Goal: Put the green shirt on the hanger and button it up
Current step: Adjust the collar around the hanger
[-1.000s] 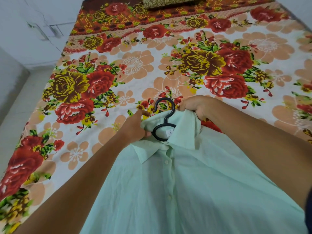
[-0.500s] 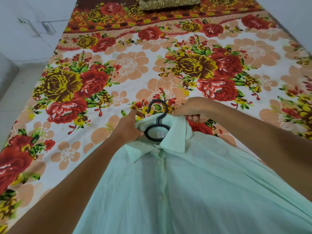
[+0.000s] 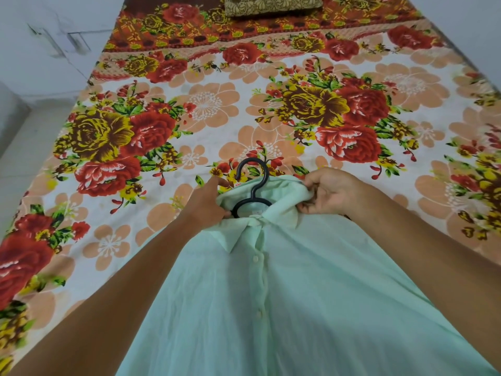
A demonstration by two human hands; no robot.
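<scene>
Left hand (image 3: 206, 204) and right hand (image 3: 332, 192) each pinch the shirt (image 3: 271, 294) collar (grips clamped), settling it round the hanger (image 3: 253, 191) neck.

Bright, even light (edges bowed, slightly soft)

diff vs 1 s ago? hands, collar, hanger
The right hand has turned palm-up and now bunches the right side of the collar in its fingers; a second ago it lay knuckles-up over that side. The left hand still grips the collar's left side. The hanger hook still pokes out of the neck, and the shirt stays on the bedsheet.
</scene>
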